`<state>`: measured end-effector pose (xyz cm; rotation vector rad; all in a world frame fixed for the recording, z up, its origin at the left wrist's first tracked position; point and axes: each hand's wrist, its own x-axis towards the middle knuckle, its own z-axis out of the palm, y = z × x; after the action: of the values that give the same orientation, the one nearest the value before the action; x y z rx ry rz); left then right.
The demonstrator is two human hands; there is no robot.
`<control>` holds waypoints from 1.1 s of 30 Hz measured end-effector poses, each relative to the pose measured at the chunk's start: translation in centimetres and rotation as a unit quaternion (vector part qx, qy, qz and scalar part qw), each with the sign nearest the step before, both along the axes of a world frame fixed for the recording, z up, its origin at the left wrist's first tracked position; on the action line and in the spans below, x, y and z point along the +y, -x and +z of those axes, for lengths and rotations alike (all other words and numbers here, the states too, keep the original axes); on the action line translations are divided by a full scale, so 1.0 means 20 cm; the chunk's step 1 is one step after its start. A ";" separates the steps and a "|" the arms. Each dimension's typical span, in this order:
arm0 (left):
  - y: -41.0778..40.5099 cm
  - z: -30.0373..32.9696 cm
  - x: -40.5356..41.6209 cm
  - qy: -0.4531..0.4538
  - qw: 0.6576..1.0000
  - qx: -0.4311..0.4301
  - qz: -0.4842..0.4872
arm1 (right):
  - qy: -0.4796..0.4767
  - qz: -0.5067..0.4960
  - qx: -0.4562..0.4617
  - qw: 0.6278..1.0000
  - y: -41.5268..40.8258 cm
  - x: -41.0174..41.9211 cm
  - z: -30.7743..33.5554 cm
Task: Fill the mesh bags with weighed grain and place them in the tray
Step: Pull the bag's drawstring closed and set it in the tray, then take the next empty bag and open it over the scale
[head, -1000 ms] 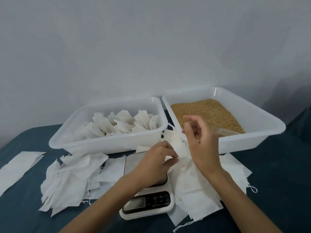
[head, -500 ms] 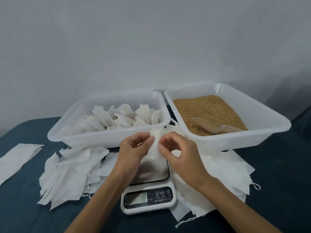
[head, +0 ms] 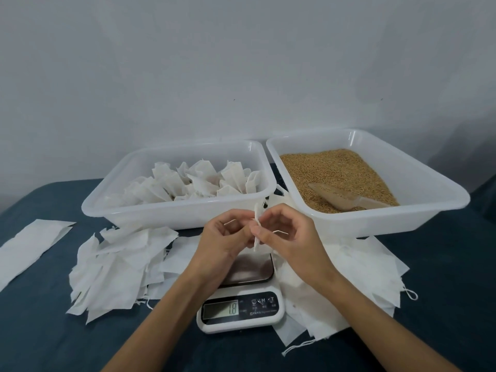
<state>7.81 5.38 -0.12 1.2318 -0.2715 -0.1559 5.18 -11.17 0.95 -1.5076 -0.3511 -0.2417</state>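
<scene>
Pale grey wall fills the upper half of the view, and below it a worktop (head: 40, 331) covered in dark teal cloth carries everything. Two translucent white plastic trays stand side by side at the back, almost touching: the right tray (head: 418, 210) holds golden-brown grain (head: 330, 173) with a clear scoop (head: 346, 198) lying in it, and the left tray (head: 112, 210) holds a crowd of filled white mesh bags (head: 193, 181) standing with their tops splayed. Flat empty bags lie in two heaps on the cloth, one heap (head: 112, 267) in front of the left tray and another (head: 357, 280) under and in front of the right tray, with one flat white sheet (head: 29, 245) apart at the far left. Between the heaps sits a white digital kitchen scale (head: 241, 310) with a steel platform, its display reading 18. Above the scale the left hand (head: 225, 240) and right hand (head: 290, 237) meet, each grip closed in a fingertip pinch on one small mesh bag (head: 256, 232) seen edge-on, its thin drawstring ends sticking out to either side; the bag hangs clear of the platform.
</scene>
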 end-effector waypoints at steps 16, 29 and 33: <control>-0.02 0.02 0.03 0.032 0.999 0.029 0.011 | 0.279 -0.140 -0.186 0.932 -0.04 -0.07 -0.05; -0.02 0.01 0.03 -0.043 0.993 -0.054 0.095 | -0.052 -0.023 0.010 0.998 -0.05 -0.09 0.03; -0.02 0.02 0.02 -0.034 0.999 -0.005 0.036 | -0.109 0.036 0.040 0.993 -0.06 -0.11 0.04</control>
<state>8.21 5.86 0.25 1.3085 -0.2329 -0.0977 6.32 -13.42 1.82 -1.2831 -0.3052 -0.1561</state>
